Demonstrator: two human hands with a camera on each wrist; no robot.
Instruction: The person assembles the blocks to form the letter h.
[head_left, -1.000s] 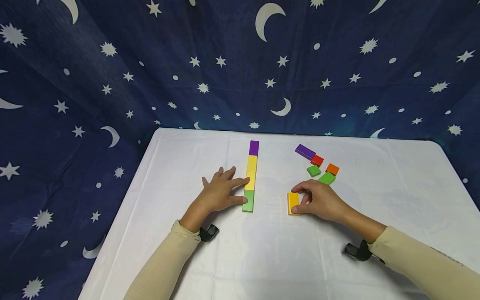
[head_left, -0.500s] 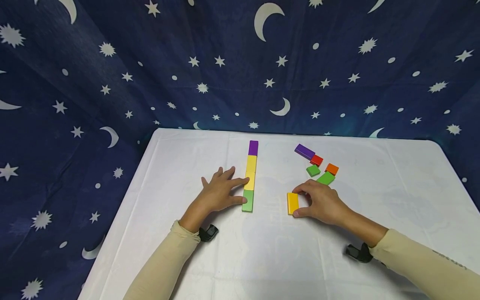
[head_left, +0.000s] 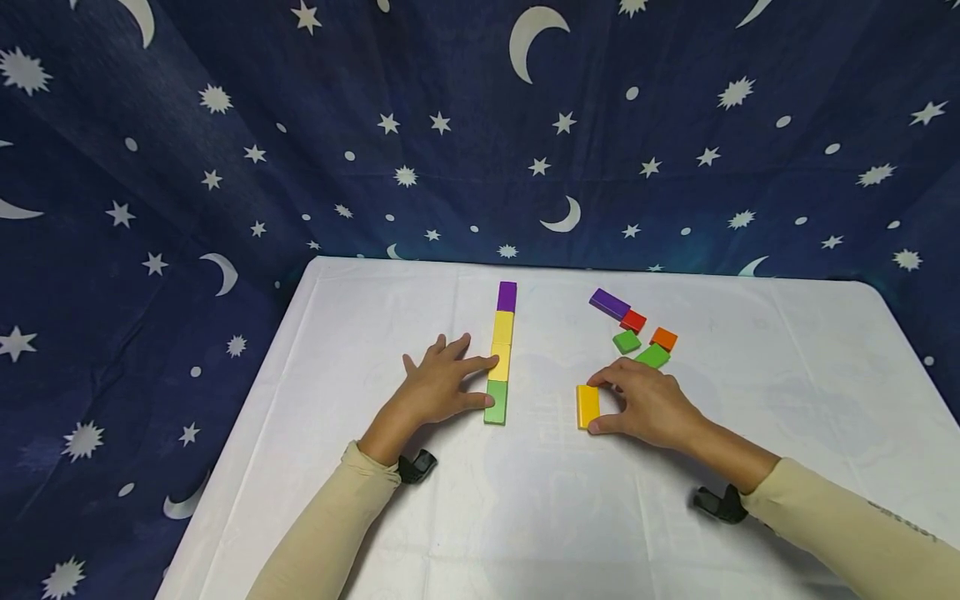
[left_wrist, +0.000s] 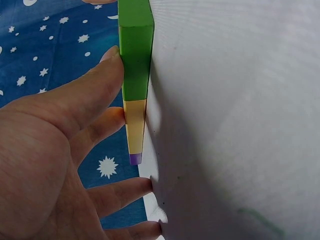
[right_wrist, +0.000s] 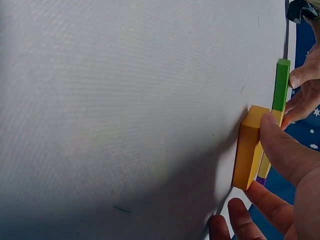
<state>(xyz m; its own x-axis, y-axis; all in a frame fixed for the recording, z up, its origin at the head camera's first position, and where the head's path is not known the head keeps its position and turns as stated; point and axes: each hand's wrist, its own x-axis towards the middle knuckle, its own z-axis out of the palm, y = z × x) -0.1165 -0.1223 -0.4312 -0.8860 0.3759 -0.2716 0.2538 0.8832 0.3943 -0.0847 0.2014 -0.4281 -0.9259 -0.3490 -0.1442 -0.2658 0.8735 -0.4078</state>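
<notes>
Currently: one amber block point(head_left: 587, 407), right of a straight row point(head_left: 502, 337) and apart from it, long side running near to far, apparently resting on the white cloth point(head_left: 525, 517). Right hand point(head_left: 652, 402): pinching the amber block endwise, thumb at near end, finger at far end. Left hand point(head_left: 437, 388): fingers spread, index on near yellow block point(head_left: 502, 368), thumb on green block point(head_left: 498, 410); steadying, seemingly. Row completed farther off by far yellow block point(head_left: 503, 327) and purple block point(head_left: 507, 297). Loose, far right: violet block point(head_left: 609, 303), red block point(head_left: 633, 322), small green block point(head_left: 627, 342), orange block point(head_left: 664, 338), long green block point(head_left: 654, 356). Step, as judged: positioning the amber block. Next move would likely call for an even end-to-end hold, parallel to the row, without nudging it.
</notes>
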